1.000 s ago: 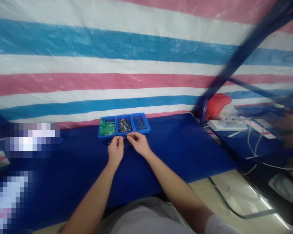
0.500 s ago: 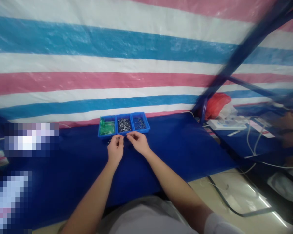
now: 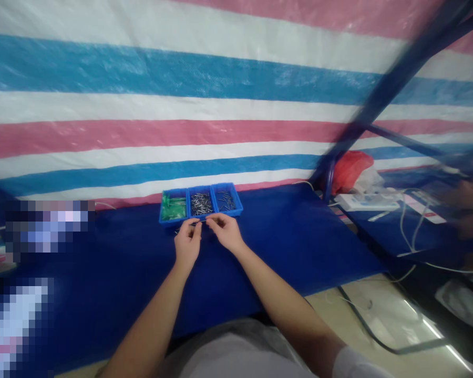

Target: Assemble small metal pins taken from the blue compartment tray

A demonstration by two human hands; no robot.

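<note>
My left hand [image 3: 187,244] is closed in a pinch just in front of the blue bins, and a small dark tip pokes out on its left side. Facing it, my right hand [image 3: 225,231] also pinches, with thumb and forefinger together. A thin metal piece [image 3: 204,221] spans the short gap between both sets of fingertips; its exact kind is too small to tell. Right behind the hands stand three joined blue bins [image 3: 200,215]. Green plastic pieces [image 3: 174,208] fill the left one, many short metal pins or screws [image 3: 201,203] the middle one, and fewer thin metal pins [image 3: 225,200] the right one.
The blue tabletop [image 3: 291,231] ends at a striped plastic sheet [image 3: 161,134]. At right are a dark blue frame post [image 3: 362,121], a red bag [image 3: 350,170], a white box [image 3: 366,202] and loose cables [image 3: 407,231]. Another person's blurred arm [image 3: 471,210] shows at the far right.
The view has shifted very slightly. Both hands keep their pinch at the same place in front of the bins, with the thin metal piece still between them.
</note>
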